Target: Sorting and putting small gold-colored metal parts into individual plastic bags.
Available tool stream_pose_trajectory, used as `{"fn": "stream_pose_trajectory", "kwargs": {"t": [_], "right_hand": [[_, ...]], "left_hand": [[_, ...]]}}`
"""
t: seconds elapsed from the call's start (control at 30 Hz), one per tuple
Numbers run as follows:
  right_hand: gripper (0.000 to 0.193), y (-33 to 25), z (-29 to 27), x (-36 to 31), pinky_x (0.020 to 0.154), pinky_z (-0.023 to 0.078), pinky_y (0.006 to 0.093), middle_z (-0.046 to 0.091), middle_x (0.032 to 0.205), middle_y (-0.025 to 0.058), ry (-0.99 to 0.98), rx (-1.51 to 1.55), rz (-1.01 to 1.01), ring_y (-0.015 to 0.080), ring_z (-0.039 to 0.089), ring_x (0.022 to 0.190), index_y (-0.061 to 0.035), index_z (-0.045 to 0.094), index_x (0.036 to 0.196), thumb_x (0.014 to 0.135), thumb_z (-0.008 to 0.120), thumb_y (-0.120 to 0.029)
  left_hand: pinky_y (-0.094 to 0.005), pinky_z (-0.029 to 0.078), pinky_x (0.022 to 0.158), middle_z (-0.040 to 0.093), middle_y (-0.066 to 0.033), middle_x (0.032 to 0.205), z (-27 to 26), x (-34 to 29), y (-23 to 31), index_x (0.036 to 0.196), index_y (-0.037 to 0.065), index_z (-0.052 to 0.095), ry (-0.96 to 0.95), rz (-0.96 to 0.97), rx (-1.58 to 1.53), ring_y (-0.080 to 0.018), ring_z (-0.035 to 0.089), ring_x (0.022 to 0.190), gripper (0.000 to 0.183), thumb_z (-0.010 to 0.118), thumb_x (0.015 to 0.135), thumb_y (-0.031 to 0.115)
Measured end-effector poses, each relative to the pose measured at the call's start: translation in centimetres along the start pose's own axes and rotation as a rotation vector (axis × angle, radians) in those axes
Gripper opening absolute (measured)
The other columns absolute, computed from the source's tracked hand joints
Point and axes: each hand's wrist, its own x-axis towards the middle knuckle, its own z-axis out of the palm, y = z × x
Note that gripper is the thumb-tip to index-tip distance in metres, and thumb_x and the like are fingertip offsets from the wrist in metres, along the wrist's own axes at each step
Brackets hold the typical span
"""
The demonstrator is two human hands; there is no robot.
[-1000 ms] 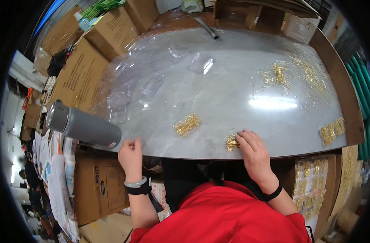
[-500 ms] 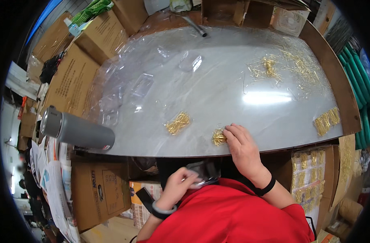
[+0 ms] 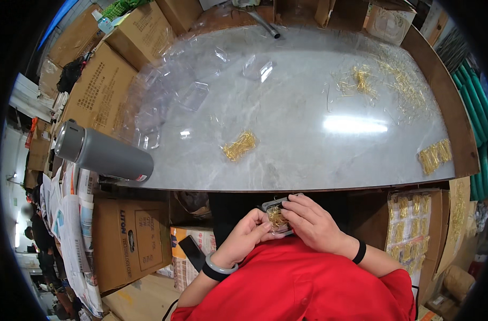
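At the table's near edge, low in front of my red shirt, a small clear plastic box (image 3: 274, 203) holds a clump of thin gold wire hooks (image 3: 277, 218). My left hand (image 3: 245, 235) grips its left side, thumb near the hooks. Fingers together, my right hand (image 3: 314, 223) closes over the right side of the box and partly covers the hooks. Another bundle of gold hooks (image 3: 239, 146) lies on the grey table (image 3: 287, 144) beyond my left hand. Neat rows of gold hooks (image 3: 435, 157) lie at the right edge.
Loose gold hooks (image 3: 363, 81) are scattered at the far right. Clear plastic boxes (image 3: 193, 96) cluster at the left. A grey bottle (image 3: 113, 158) lies near the left corner. A metal tube (image 3: 265, 24) stands at the back. Cardboard boxes (image 3: 140, 37) line the left side.
My right hand has drawn back from the table edge to the plastic box. The small hook pile there has left the table, and hooks now show in the box.
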Motion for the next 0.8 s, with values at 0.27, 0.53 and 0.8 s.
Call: {"fn": "stream_pose_trajectory", "kwargs": {"t": [0.27,0.53,0.8], "right_hand": [[0.034,2.8,-1.2,5.3,0.102,0.052,0.0457,0.066,0.119,0.0146,0.191,-0.046,0.129,0.0371,0.062,0.118,-0.0012,0.065,0.116,0.083,0.071,0.001],[0.034,4.9,-1.5,6.2,0.105,0.049,0.0465,0.064,0.121,0.0156,0.122,-0.033,0.106,0.0376,0.057,0.124,-0.0018,0.064,0.118,0.084,0.070,-0.001],[0.050,3.6,-2.2,4.1,0.115,0.034,0.0571,0.059,0.135,0.0154,0.133,-0.176,0.267,0.0392,0.048,0.135,-0.0029,0.058,0.130,0.085,0.076,-0.014]], "left_hand": [[-0.0349,0.060,0.089,0.063,-0.0120,0.106,1.1,5.8,4.6,0.106,-0.002,0.049,0.054,0.327,0.304,-0.0203,0.069,0.099,0.010,0.052,0.105,0.007],[-0.0433,0.049,0.096,0.056,-0.0218,0.125,2.3,7.4,4.6,0.121,-0.001,0.054,0.439,1.116,1.431,-0.0383,0.058,0.111,0.044,0.076,0.089,0.021],[-0.0531,0.037,0.113,0.049,-0.0197,0.138,1.3,9.2,3.5,0.137,-0.004,0.050,0.277,0.988,1.512,-0.0438,0.043,0.133,0.053,0.069,0.093,0.020]]}}
